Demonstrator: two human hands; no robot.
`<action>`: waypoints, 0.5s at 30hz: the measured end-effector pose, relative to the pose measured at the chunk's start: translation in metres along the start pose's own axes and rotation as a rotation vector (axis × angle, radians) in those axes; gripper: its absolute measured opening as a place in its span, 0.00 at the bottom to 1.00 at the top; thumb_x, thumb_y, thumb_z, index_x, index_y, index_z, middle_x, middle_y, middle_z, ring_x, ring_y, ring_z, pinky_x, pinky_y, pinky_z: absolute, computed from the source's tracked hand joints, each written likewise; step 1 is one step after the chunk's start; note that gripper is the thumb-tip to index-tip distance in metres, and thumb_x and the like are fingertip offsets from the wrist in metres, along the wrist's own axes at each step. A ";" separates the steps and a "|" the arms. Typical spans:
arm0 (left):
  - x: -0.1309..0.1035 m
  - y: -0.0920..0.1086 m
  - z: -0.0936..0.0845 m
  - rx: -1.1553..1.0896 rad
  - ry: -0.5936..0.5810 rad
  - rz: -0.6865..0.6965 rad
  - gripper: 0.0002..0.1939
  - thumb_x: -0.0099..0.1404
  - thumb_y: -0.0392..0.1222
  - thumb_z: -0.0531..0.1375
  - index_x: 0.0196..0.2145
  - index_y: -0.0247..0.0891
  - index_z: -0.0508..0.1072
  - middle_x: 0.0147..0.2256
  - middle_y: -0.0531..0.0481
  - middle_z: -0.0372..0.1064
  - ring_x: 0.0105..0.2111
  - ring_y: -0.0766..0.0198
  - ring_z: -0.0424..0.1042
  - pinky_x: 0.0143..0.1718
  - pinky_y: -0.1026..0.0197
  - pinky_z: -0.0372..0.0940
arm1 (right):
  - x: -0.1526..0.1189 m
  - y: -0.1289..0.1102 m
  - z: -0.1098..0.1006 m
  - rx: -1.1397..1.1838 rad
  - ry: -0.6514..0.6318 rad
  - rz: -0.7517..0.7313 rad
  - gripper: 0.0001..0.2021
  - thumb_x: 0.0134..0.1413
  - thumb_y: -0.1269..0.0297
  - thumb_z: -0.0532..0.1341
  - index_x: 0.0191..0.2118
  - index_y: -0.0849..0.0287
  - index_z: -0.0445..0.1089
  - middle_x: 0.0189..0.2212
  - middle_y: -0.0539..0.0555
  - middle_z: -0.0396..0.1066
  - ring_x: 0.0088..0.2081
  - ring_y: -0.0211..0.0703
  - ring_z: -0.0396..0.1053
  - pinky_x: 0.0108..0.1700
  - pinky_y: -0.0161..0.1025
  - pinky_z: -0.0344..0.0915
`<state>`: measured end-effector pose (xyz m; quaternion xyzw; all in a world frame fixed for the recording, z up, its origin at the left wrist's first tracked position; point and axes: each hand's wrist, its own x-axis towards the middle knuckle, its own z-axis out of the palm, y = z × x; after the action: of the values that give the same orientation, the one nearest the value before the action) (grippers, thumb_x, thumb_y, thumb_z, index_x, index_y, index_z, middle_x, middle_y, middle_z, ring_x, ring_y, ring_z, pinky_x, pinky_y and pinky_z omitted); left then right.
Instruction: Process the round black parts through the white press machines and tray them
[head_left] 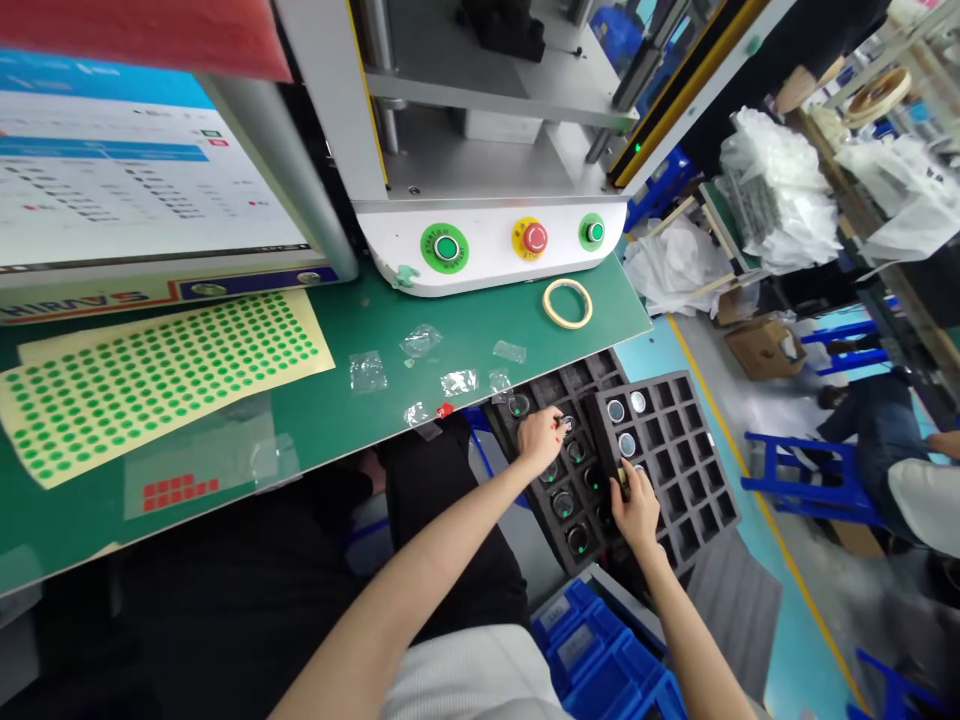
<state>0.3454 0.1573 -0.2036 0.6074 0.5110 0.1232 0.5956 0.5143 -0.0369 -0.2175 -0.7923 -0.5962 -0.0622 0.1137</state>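
My left hand (541,440) reaches over a black foam tray (540,503), its fingers pinched on a small dark round part (568,425) with white marking. Round black parts (561,503) with green dots sit in several pockets of that tray. Overlapping its right side lies a second black foam tray (600,408). Round parts with glassy faces (627,443) fill a few pockets along its left side. My right hand (637,508) is at this tray's left edge, fingers curled around something small, partly yellowish, that I cannot make out.
A green-topped table (480,335) bears a sheet of green dot stickers (172,375), red stickers (180,490), clear plastic scraps and a tape roll (567,303). Behind stands a press with buttons (491,245), beside a monitor (112,170). Blue bins (592,650) are below; a person (870,450) sits at right.
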 end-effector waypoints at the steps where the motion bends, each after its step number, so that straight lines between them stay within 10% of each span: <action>1: -0.002 0.000 0.006 0.034 0.009 0.016 0.12 0.67 0.44 0.59 0.44 0.34 0.72 0.40 0.47 0.72 0.40 0.60 0.73 0.46 0.50 0.68 | 0.000 0.000 0.001 -0.002 -0.007 -0.007 0.18 0.65 0.60 0.51 0.54 0.63 0.65 0.37 0.60 0.70 0.39 0.51 0.69 0.39 0.44 0.69; 15: -0.005 0.006 0.026 0.271 0.154 0.007 0.14 0.69 0.45 0.56 0.47 0.34 0.70 0.41 0.47 0.71 0.38 0.62 0.73 0.41 0.53 0.70 | -0.008 -0.015 0.009 0.018 -0.004 -0.068 0.17 0.65 0.61 0.51 0.55 0.61 0.63 0.37 0.60 0.70 0.40 0.50 0.70 0.39 0.44 0.71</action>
<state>0.3656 0.1395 -0.2035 0.6727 0.5649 0.1017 0.4668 0.4969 -0.0378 -0.2265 -0.7707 -0.6235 -0.0589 0.1175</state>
